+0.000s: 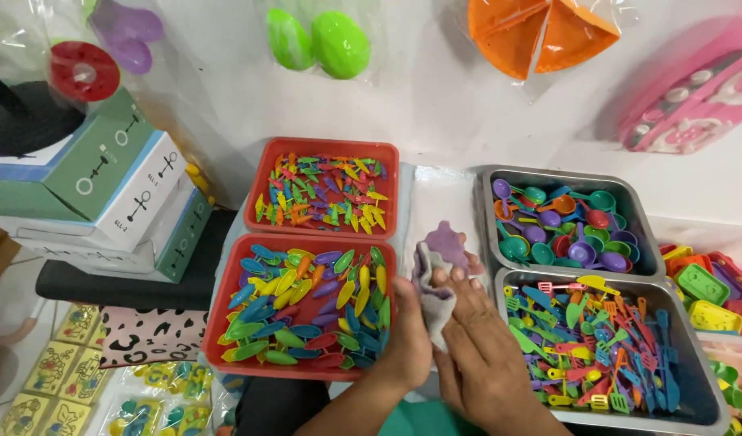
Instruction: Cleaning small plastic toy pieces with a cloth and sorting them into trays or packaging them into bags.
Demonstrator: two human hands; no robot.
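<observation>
My left hand [407,343] and my right hand [480,351] meet low in the middle of the view, between the trays. Together they grip a crumpled clear plastic bag [432,291] with greyish-purple contents. A small purple toy piece [448,242] with a scalloped edge sticks up above my right fingertips, at the bag's top. Both hands have their fingers closed around the bag. Whether the purple piece is inside the bag or just above it cannot be told.
Left of my hands stand two red trays: the near one [226,307] holds coloured toy knives, the far one [262,165] small forks. Right are two metal trays, with toy spoons [621,190] and mixed utensils [690,355]. Boxes [104,186] stack at far left.
</observation>
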